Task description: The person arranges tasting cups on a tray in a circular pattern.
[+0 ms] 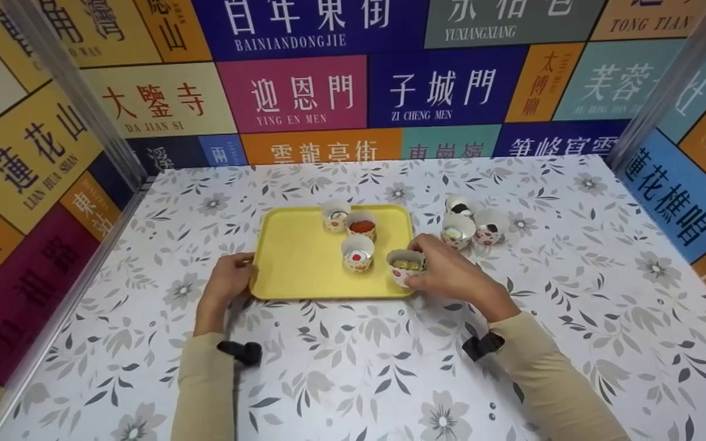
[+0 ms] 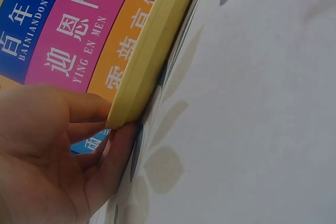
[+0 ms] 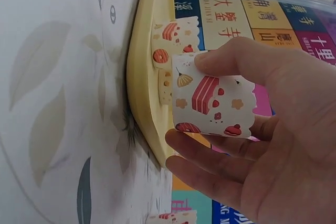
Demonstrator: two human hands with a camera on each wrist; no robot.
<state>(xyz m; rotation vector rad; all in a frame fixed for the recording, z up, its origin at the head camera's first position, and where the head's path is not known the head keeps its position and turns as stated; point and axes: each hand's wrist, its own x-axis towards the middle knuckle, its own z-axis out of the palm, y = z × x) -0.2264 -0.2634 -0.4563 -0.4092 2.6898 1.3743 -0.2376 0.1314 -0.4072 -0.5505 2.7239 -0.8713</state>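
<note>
At the left end of a yellow tray (image 1: 298, 257), my left hand (image 1: 228, 282) pinches the rim near the front corner. In the left wrist view its fingers lie on both sides of the tray's edge (image 2: 149, 56). My right hand (image 1: 454, 272) holds a paper cup (image 1: 398, 277) with greenish contents over the tray's front right corner. The right wrist view shows the thumb on the wall of this cup (image 3: 212, 98), printed with cakes, and fingers at its far side. Three more paper cups stand on the tray: one with red contents (image 1: 362, 228), one with a red-and-white filling (image 1: 358, 257), one pale (image 1: 333, 219).
Right of the tray, three paper cups cluster on the flowered tablecloth (image 1: 353, 367): one with pale green contents (image 1: 457, 236), two with dark contents, the right one (image 1: 489, 236) and the rear one (image 1: 451, 202). Panels with large lettering (image 1: 304, 92) enclose the back and sides.
</note>
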